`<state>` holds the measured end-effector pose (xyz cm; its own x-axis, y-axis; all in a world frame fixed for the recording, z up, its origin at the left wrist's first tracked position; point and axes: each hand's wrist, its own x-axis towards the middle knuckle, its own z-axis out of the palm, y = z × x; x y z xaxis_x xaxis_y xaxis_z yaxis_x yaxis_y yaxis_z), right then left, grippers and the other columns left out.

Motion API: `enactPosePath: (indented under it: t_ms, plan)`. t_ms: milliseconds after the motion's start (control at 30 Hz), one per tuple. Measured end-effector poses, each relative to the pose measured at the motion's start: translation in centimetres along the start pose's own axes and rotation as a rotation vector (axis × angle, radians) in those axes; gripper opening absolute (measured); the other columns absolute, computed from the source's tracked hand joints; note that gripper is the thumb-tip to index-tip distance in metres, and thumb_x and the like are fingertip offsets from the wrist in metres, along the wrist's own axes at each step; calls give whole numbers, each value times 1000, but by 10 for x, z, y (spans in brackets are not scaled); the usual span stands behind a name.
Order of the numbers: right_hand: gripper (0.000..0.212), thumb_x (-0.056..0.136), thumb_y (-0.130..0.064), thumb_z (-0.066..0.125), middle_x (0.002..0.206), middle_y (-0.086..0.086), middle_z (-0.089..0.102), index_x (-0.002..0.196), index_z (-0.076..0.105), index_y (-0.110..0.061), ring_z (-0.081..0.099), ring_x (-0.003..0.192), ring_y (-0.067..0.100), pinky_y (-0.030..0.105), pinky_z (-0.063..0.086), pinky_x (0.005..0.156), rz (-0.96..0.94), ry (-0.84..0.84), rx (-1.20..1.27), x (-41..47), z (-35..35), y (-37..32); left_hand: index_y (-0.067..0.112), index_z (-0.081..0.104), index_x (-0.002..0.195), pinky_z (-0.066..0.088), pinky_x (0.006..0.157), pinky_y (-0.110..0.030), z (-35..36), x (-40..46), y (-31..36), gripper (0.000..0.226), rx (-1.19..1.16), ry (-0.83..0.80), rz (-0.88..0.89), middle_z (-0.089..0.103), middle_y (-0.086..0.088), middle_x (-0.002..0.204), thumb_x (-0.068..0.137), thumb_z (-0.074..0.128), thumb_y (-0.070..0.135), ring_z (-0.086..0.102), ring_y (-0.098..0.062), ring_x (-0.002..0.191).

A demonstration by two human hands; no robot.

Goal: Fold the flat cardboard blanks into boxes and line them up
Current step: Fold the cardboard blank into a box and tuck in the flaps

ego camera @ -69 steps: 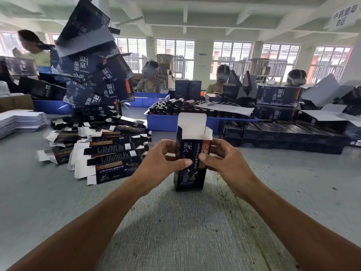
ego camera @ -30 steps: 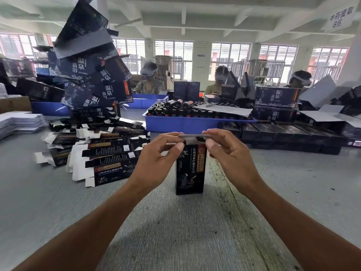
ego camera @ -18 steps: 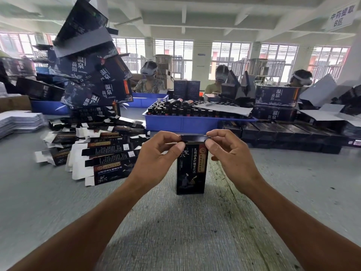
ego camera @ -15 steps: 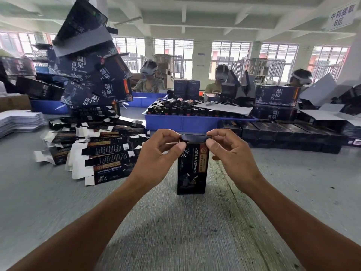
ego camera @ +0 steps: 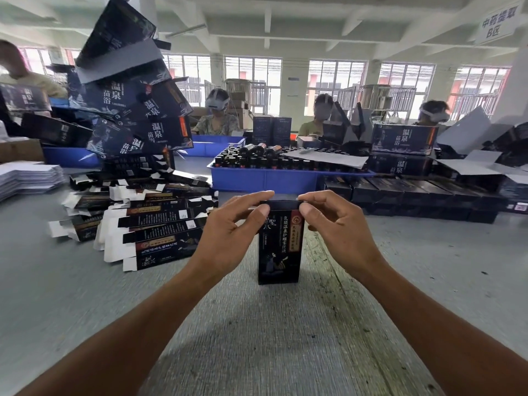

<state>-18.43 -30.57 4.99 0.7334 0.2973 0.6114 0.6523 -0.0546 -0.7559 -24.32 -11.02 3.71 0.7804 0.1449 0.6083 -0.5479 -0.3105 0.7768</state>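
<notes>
Grey, scuffed table (ego camera: 285,338) runs away from the camera under both forearms. On it a small dark box (ego camera: 278,247) stands upright, about midway between the wrists. The left hand (ego camera: 228,238) pinches the top left corner of the box between thumb and forefinger, and the right hand (ego camera: 340,235) pinches the top right corner the same way, other fingers loosely curled. A couple of seconds ago the white top flap stood straight up above the open mouth; it has since been bent over and pushed down, and now the lid lies flat and dark across the top. That suggests this box is closed or nearly so, with only a last press of the tuck left before it can join a row. Just left of the hands, a fanned pile of flat blanks (ego camera: 151,227) waits, still unfolded. Farther back sit a blue tray (ego camera: 265,178) of dark bottles and a row of black cartons (ego camera: 414,192). Beyond them, people sit working near the windows.
</notes>
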Motion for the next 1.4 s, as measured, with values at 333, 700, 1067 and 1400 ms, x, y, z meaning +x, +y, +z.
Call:
enactPosePath:
  t_ms: [333, 700, 1067, 1400]
  plan:
    - [14, 98, -21, 64, 111, -13, 70, 109, 73, -19, 62, 105, -3, 8, 48, 80, -237, 53, -331, -1, 1, 12, 21, 75, 112, 56, 95, -45, -4, 1, -1, 28, 88, 39, 84, 71, 7, 114, 89, 64, 32, 65, -11, 112]
    - [18, 104, -35, 49, 104, -13, 69, 117, 60, -28, 64, 94, -3, 7, 48, 73, -186, 47, -387, -5, 11, 22, 9, 76, 110, 53, 77, -13, 2, 5, -10, 22, 367, 108, 309, 69, -1, 112, 95, 65, 21, 65, -4, 103]
    - [85, 98, -39, 62, 151, 3, 50, 157, 0, -45, 65, 116, 20, 45, 55, 97, -39, -136, -560, -18, 22, 33, 69, 8, 146, 47, 83, -19, -3, -4, -28, 78, 420, -111, -67, 58, 23, 108, 92, 61, 52, 63, 7, 88]
    - [70, 79, -80, 54, 157, -3, 22, 133, 33, -39, 52, 125, 20, 40, 50, 98, -84, -142, -844, -25, 44, 39, 40, 46, 108, 60, 87, -43, 12, -1, -35, 31, 183, 54, -338, 72, 7, 106, 92, 71, 32, 70, -8, 96]
